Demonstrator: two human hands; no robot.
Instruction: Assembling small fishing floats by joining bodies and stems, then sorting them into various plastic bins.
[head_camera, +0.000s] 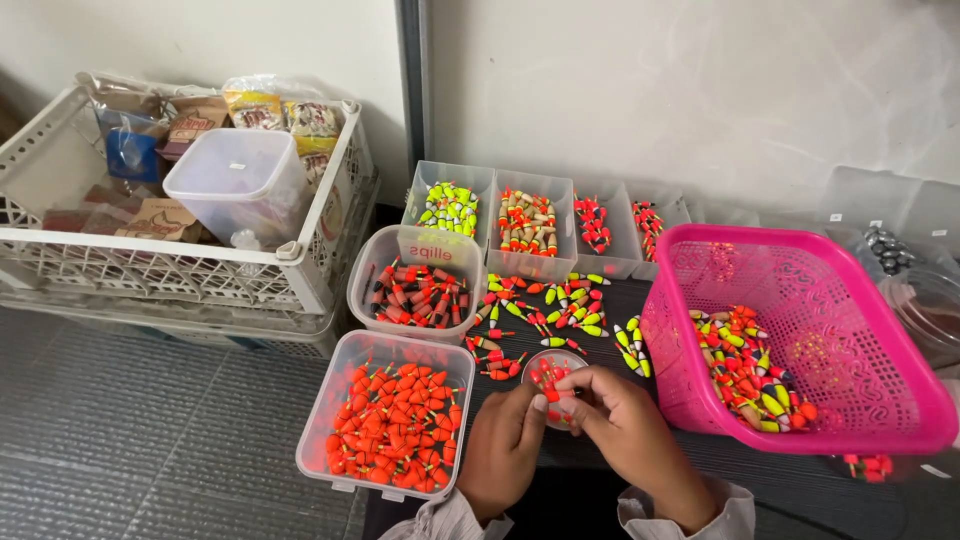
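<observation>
Both your hands meet over a small round clear dish (553, 372) near the front edge of the dark table (800, 480). Your left hand (503, 447) has its fingertips closed to a pinch on a small orange fishing float (549, 393), and your right hand (628, 430) curls its fingers in on the same float from the other side. The dish itself holds a few more orange pieces.

Just left of your hands, at the table's front left corner, a clear square tub (385, 418) is full of orange floats. Behind it a rounded clear tub (415, 285) carries red and black ones. Loose yellow, green and orange floats (545, 305) lie scattered on the table's middle, and a row of four clear bins (545, 220) lines the back edge against the pale wall (680, 90). To your right, a pink perforated basket (860, 400) holds mixed floats. Off the table to the left, white crates (180, 265) on the grey ribbed floor (130, 440) hold packets and an upturned clear container (240, 185).
</observation>
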